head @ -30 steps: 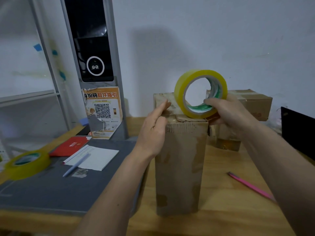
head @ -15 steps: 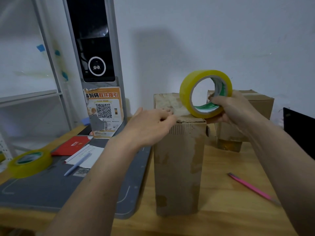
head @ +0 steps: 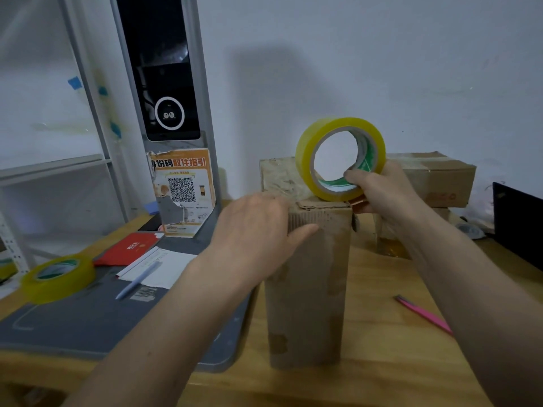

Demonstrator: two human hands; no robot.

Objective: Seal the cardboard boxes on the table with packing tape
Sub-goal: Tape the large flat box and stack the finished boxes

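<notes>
A tall, worn cardboard box (head: 308,289) stands upright on the wooden table (head: 367,362), its top flaps folded shut. My right hand (head: 382,192) grips a yellow roll of packing tape (head: 338,158), fingers through its core, holding it upright on the box's top right edge. My left hand (head: 258,227) lies flat over the box's top left edge, thumb pressed against the front face. Behind my right hand are two more cardboard boxes (head: 435,183), stacked; the upper one has tape across its top.
A grey mat (head: 73,321) covers the left of the table with a second yellow tape roll (head: 57,277), a red envelope (head: 129,248), white paper and a pen (head: 138,279). A pink pen (head: 423,314) lies at right. A dark screen edge (head: 517,224) stands far right.
My left hand turned from edge-on beside the box top to lying flat across its left edge, thumb down the front. The roll in my right hand shifted slightly right.
</notes>
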